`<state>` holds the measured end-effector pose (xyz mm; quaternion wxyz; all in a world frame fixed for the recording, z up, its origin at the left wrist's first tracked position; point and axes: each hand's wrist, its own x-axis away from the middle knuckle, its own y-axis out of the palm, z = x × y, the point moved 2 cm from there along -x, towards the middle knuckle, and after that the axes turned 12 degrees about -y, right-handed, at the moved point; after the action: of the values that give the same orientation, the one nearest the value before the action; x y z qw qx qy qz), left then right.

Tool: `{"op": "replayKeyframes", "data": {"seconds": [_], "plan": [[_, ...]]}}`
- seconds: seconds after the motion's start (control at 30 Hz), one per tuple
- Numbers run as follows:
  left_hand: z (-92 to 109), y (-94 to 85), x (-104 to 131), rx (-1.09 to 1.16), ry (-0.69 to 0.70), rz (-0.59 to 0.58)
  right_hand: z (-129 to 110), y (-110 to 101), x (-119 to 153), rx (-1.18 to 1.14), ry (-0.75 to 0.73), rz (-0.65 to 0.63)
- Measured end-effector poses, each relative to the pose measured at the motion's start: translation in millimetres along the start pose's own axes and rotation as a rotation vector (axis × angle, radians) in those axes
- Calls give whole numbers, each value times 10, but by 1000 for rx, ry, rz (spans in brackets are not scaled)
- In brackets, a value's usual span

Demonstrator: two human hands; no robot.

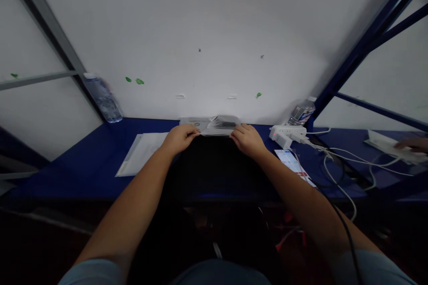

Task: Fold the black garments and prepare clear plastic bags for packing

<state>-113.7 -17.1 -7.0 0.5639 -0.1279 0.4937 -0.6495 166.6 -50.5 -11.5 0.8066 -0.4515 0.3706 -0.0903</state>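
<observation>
My left hand [180,138] and my right hand [248,140] are both closed, pinching the two ends of a thin white flat thing [216,132] near the wall. It is seen almost edge-on, so its kind is unclear. Just behind it lies crumpled clear plastic [222,121] with a dark patch and some print. Below the hands a black area [217,164] covers the middle of the desk; whether it is a mat or a device is hard to make out. White papers [140,156] rest beside my left forearm.
On the blue desk [83,156], a water bottle [103,98] stands at left, another bottle [302,111] at right. A white power strip [288,132] with cables [334,153] and a lit phone [294,167] lie right. Another person's hand [413,144] shows far right.
</observation>
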Motion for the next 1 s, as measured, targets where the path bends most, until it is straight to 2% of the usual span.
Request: {"op": "replayKeyframes", "data": {"seconds": [0.3, 0.6, 0.8, 0.9, 1.0], "plan": [[-47, 10, -7, 30, -3, 10, 235, 11, 327, 132, 36, 22], [-39, 32, 1, -16, 61, -21, 263, 95, 412, 50, 29, 10], [17, 256, -8, -157, 205, -174, 304, 123, 466, -57, 68, 10], [18, 382, -21, -180, 299, -218, 290, 56, 463, -103, 83, 9], [24, 439, -29, -208, 333, -232, 155, -61, 433, -168, 92, 32]]}}
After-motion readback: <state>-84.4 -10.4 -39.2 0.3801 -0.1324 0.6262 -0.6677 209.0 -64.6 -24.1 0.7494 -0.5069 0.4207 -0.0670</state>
